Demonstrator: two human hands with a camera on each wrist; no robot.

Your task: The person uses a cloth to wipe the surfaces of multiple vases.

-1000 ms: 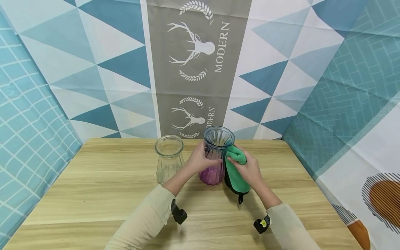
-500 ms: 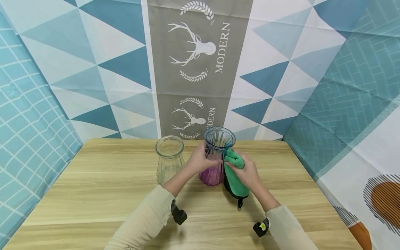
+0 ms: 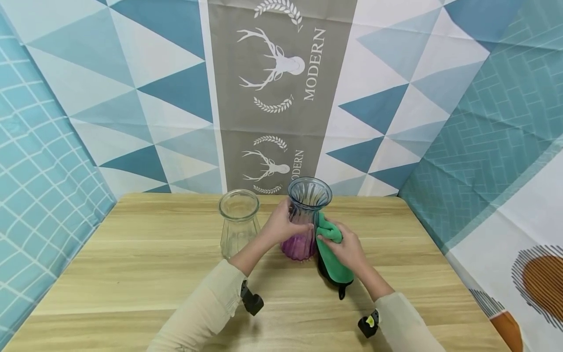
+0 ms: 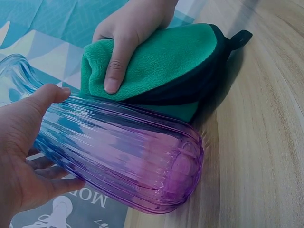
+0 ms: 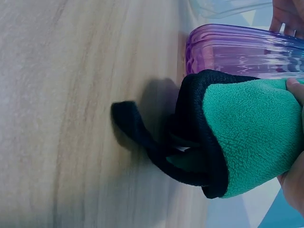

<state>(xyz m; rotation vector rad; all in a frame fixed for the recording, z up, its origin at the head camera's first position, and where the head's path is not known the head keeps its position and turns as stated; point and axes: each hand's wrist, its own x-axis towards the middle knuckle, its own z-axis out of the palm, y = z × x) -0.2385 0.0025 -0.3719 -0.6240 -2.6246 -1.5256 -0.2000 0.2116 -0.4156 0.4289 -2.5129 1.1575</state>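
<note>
Left hand [image 3: 281, 226]: forearm [image 3: 200, 303] angled inward; thumb and fingers on opposing sides, gripping vase [image 4: 128, 147] below rim. Vase upright on worktop [image 3: 132, 278], between hands. Right hand [image 3: 348, 245]: angled inward from right; thumb flat on cloth [image 4: 164, 59], pinching it; other fingers largely hidden. Cloth touches vase's right side. Jar [image 3: 237, 232] left of vase, partly behind left hand's forearm.

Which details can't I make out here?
Head view: lower right of the clear ribbed glass vase, behind the left forearm.
Left wrist view: fingertips of the right grip except its thumb, behind the black-edged green plush cloth.
Right wrist view: rim of the blue-to-purple fluted glass vase, cut by the right edge.
</note>
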